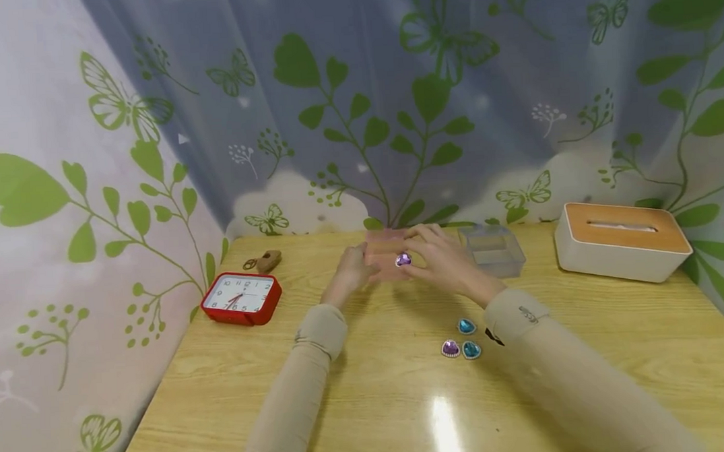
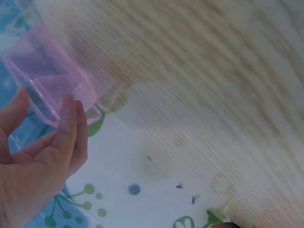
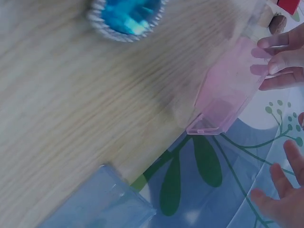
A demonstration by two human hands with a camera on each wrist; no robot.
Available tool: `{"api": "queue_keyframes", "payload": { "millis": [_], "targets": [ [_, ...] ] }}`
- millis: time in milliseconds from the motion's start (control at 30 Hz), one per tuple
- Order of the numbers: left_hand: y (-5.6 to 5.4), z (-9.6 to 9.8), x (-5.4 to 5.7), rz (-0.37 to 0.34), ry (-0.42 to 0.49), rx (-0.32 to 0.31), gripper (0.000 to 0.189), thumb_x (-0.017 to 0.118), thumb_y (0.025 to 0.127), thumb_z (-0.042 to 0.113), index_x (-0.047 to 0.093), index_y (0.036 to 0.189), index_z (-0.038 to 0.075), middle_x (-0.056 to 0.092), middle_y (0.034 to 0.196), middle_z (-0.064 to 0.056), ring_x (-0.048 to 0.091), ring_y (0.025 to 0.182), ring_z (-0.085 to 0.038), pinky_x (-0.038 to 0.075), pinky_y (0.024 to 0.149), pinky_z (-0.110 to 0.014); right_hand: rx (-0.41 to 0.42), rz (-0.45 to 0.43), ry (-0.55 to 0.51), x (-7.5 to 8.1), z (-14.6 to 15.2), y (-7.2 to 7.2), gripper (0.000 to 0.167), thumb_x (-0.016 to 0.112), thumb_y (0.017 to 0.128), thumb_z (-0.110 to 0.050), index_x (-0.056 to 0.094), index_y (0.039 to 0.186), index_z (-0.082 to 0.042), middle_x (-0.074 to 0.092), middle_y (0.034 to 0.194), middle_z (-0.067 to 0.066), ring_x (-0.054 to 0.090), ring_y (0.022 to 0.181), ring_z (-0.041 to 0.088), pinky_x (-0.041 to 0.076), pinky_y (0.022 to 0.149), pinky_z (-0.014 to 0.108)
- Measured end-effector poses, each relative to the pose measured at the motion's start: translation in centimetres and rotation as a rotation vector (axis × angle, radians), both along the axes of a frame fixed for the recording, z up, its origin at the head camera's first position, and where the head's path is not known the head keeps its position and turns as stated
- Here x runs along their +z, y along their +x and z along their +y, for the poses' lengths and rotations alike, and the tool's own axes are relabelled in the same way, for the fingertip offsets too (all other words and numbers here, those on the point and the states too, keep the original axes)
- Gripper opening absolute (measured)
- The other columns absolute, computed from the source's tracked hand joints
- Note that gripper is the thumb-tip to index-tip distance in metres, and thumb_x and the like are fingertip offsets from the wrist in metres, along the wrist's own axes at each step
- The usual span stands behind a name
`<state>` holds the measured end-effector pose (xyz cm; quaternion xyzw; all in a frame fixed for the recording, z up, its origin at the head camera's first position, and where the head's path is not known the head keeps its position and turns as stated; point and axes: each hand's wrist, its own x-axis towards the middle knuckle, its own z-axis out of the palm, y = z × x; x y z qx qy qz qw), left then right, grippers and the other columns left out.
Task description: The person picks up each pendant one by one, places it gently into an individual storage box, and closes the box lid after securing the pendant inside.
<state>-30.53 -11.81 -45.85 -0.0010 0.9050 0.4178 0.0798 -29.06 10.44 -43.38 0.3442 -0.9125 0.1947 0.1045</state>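
Observation:
A clear pink plastic box [image 1: 383, 253] stands near the back of the table. My left hand [image 1: 353, 268] grips its left side; in the left wrist view the thumb and fingers [image 2: 67, 111] sit on either side of its edge. Over the box's right part, my right hand [image 1: 445, 259] pinches a purple heart-shaped gem [image 1: 403, 259] between thumb and forefinger. Its other fingers are spread in the right wrist view. Nearer me lie two blue gems [image 1: 466, 326] and another purple gem [image 1: 450, 348], all with silvery beaded rims.
A clear bluish box [image 1: 502, 269] stands just right of my right hand. Farther right is a white tissue box [image 1: 618, 258] with a wooden lid. At the left are a red clock [image 1: 244, 300] and a small brown object [image 1: 269, 261] with a ring. A patterned curtain hangs behind.

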Motion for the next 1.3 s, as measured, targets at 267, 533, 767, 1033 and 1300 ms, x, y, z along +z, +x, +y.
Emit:
{"api": "queue_keyframes", "payload": {
  "millis": [267, 533, 767, 1033, 1300],
  "targets": [
    [0.0, 0.1, -0.3, 0.024, -0.011, 0.022, 0.073, 0.070, 0.100, 0.008, 0.032, 0.161, -0.005, 0.048, 0.159, -0.028, 0.047, 0.150, -0.041, 0.041, 0.127, -0.047, -0.020, -0.059, 0.069, -0.2, -1.4, -1.7, 0.034, 0.073, 0.100, -0.034, 0.074, 0.128, -0.015, 0.056, 0.154, 0.017, 0.043, 0.148, 0.044, 0.032, 0.125, 0.069],
    [-0.6, 0.4, -0.8, 0.043, -0.031, 0.015, 0.073, 0.072, 0.098, 0.009, 0.036, 0.160, -0.005, 0.052, 0.155, -0.029, 0.050, 0.147, -0.042, 0.043, 0.125, -0.048, -0.039, -0.136, 0.010, -1.6, -2.1, -3.4, 0.032, 0.072, 0.101, -0.034, 0.076, 0.124, -0.012, 0.059, 0.151, 0.017, 0.048, 0.144, 0.040, 0.037, 0.123, 0.062],
    [-0.4, 0.5, -0.6, 0.039, -0.048, 0.021, 0.071, 0.072, 0.099, 0.008, 0.037, 0.159, -0.006, 0.055, 0.153, -0.028, 0.052, 0.146, -0.042, 0.046, 0.122, -0.050, -0.046, -0.164, -0.014, -1.9, -3.3, -4.4, 0.033, 0.073, 0.099, -0.038, 0.074, 0.122, -0.013, 0.054, 0.154, 0.018, 0.043, 0.147, 0.043, 0.038, 0.123, 0.062],
    [-0.5, 0.3, -0.8, 0.096, -0.079, -0.009, 0.067, 0.071, 0.097, 0.004, 0.041, 0.156, -0.008, 0.061, 0.146, -0.029, 0.057, 0.140, -0.042, 0.047, 0.121, -0.048, -0.083, -0.205, 0.027, -2.0, -4.4, -5.2, 0.033, 0.072, 0.100, -0.037, 0.074, 0.126, -0.015, 0.053, 0.156, 0.015, 0.044, 0.147, 0.040, 0.036, 0.126, 0.058],
    [-0.5, -0.2, -1.0, 0.099, -0.060, 0.000, 0.071, 0.075, 0.097, 0.011, 0.042, 0.156, -0.006, 0.066, 0.139, -0.027, 0.065, 0.127, -0.039, 0.054, 0.114, -0.047, -0.067, -0.251, 0.051, -2.5, -5.4, -6.2, 0.024, 0.075, 0.099, -0.033, 0.077, 0.120, -0.022, 0.064, 0.147, 0.006, 0.043, 0.148, 0.031, 0.032, 0.127, 0.054]
  ]
}}
